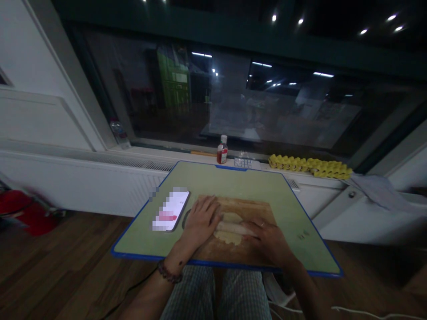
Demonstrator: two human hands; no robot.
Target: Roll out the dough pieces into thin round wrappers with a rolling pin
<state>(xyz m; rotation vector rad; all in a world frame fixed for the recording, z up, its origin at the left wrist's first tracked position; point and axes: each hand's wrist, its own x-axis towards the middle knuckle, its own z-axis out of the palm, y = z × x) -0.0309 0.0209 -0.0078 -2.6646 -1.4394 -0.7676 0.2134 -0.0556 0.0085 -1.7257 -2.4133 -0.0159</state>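
A pale rolling pin [231, 228] lies across a flattened sheet of dough [229, 238] on a wooden cutting board [245, 205]. My left hand [203, 218] is over the pin's left end, palm down, with its fingers reaching forward. Over the right end curls my right hand [265, 235], wearing a ring. Both hands hide the ends of the pin. Dough shows in front of the pin and behind it. Left of my left hand lies a phone [175, 211] with a lit screen, partly blurred out.
The green folding table [230, 178] has a blue rim. Along the windowsill stand a small red-labelled bottle [222, 150], a blister-like pack [243, 162], yellow egg cartons [310, 166] and a plastic bottle [119, 133]. A red bucket [31, 213] is on the floor at left.
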